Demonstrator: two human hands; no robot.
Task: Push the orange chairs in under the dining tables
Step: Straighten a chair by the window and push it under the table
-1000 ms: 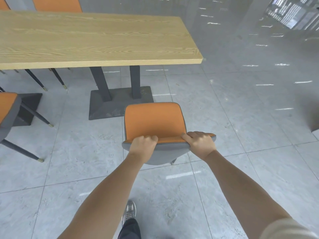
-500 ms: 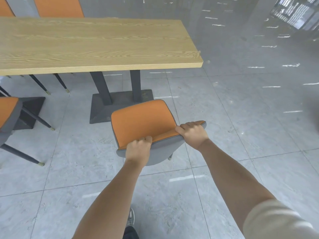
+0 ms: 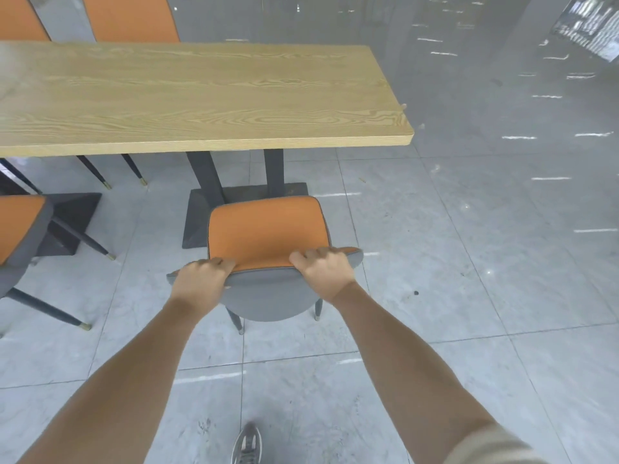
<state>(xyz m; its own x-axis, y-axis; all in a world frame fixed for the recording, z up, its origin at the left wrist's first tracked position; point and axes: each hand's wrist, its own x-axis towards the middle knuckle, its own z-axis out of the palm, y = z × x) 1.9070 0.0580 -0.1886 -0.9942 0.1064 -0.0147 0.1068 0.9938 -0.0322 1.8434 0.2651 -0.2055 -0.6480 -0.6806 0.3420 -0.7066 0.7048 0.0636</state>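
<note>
No containers in my view, just furniture on grey floor (image 3: 502, 262) tiles. Both hands closed over the top edge of the chair (image 3: 266, 236) backrest: left hand (image 3: 199, 279) wrapped on the left end, right hand (image 3: 326, 271) wrapped on the right end, fingers curled over onto the orange front face, thumbs I can't make out. Chair sits near me, in front of the table (image 3: 201, 98), right of centre along its near long edge, not under the top yet; its far edge overlaps the dark table base (image 3: 201, 222) in my view. Backrest's long axis runs left-right, roughly parallel to the table's near edge, right end slightly farther; orange side faces the table, grey shell faces me. The orange panel could be backrest or seat, can't separate them from this angle. Only two rear legs show below the shell, front legs hidden. Second chair (image 3: 20, 236) at left is cut off by the frame edge, angled, dark legs splayed out toward me. Two more chairs (image 3: 130, 18) on the far side, only backrests and leg tips showing, tops cropped. Shoe (image 3: 247, 445) at bottom edge, cut off. Far right is glare and blurred reflections, unreadable.
</note>
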